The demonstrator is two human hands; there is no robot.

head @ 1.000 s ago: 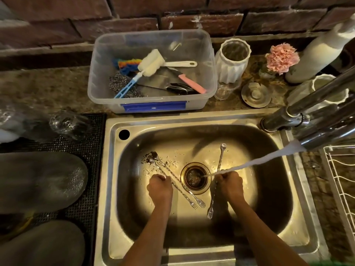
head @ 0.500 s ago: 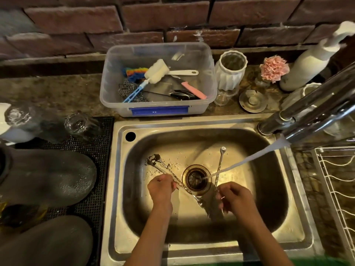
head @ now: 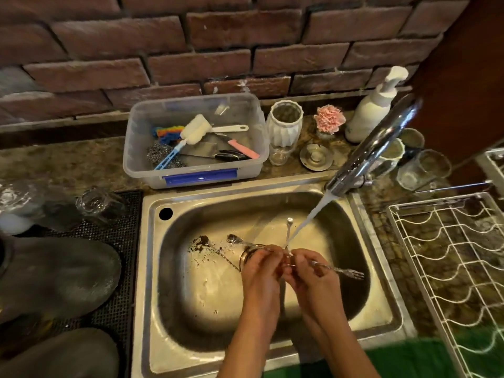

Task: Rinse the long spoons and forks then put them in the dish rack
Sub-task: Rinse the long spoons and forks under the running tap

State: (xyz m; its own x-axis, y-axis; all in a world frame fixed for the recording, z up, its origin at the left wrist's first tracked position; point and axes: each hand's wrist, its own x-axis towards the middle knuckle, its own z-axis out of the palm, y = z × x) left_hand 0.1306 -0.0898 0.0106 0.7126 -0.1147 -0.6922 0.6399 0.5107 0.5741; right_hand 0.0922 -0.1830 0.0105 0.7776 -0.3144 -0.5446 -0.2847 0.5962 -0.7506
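Both hands together over the middle of the steel sink (head: 152,241), under the water stream (head: 308,222) running from the chrome tap (head: 376,148). Left hand (head: 260,271) curled in a closed grip round long cutlery; right hand (head: 311,276) likewise closed in a pinch on a thin handle. Long fork (head: 341,270) sticking out rightward from the right hand, tines near the basin's right wall. Long spoon (head: 238,240) reaching left from the left hand, bowl low over the basin floor. Another thin handle (head: 289,230) rising upright between the hands into the stream; which hand holds it, cannot tell. Dark crumbs (head: 200,242) scattered on the basin floor to the left. White wire dish rack (head: 447,257) on the table right of the sink. Clear plastic tub (head: 136,148) with brushes and scourers behind the sink, beside a white ribbed vase (head: 283,129).
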